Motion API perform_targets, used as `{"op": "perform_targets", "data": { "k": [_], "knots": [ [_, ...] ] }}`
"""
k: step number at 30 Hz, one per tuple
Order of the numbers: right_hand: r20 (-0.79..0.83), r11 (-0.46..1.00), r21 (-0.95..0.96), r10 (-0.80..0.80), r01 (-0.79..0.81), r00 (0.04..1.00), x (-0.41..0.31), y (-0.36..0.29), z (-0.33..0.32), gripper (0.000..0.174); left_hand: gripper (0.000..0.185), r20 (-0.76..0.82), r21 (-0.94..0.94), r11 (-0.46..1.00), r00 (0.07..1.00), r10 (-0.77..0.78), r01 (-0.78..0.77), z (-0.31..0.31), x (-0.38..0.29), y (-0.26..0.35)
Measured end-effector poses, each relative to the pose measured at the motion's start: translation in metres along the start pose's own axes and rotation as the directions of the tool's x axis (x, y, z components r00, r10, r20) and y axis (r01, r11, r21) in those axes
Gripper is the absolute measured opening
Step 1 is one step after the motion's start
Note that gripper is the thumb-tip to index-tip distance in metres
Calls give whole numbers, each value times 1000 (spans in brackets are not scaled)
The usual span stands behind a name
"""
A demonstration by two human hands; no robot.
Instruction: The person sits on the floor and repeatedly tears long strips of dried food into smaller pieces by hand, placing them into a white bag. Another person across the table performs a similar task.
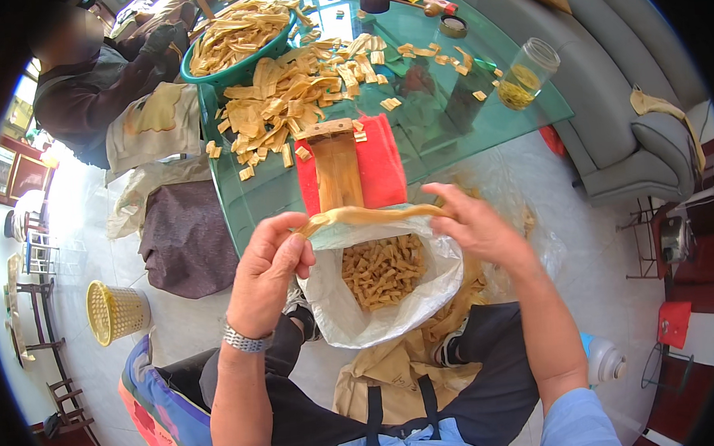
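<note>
A long, pale yellow dried strip (375, 214) stretches sideways between my two hands. Its left end is pinched between the thumb and fingers of my left hand (274, 254), and my right hand (475, 223) grips the other end. Below the strip, a white woven sack (324, 297) stands open, with many short cut pieces (384, 270) inside. Just beyond, a wooden board (337, 169) with a thicker crosspiece at its far end lies on a red cloth (384, 161) at the table edge.
Loose flat pieces (278, 103) are heaped on the glass table (449, 139) beside a full green basket (222, 78). A lidless jar (528, 75) stands near the right corner. Another person (83, 86) sits at the left. A yellow perforated bin (116, 311) is on the floor.
</note>
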State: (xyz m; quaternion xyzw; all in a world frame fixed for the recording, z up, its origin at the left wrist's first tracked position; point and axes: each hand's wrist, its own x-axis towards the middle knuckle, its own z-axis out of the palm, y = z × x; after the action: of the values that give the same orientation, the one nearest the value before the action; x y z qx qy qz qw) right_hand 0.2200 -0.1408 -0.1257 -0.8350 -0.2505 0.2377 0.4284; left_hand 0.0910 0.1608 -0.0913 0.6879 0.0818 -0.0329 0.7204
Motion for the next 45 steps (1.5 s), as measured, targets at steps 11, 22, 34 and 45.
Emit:
{"op": "perform_targets", "data": {
  "k": [11,22,34,45],
  "knots": [
    [367,949,300,-213,102,906,-2,-61,44,28,18,348,21,985,922,-168,171,27,-7,13],
    [184,941,-171,-262,294,947,-19,-37,25,32,15,231,33,998,971,-62,56,-5,-5,9],
    [12,314,949,-155,38,988,-25,-51,6,40,15,191,131,977,971,140,-167,43,-9,-10],
    [-18,830,-57,-556,554,831,-14,-48,45,43,43,246,-300,932,961,-129,202,69,-9,-16]
  ]
}}
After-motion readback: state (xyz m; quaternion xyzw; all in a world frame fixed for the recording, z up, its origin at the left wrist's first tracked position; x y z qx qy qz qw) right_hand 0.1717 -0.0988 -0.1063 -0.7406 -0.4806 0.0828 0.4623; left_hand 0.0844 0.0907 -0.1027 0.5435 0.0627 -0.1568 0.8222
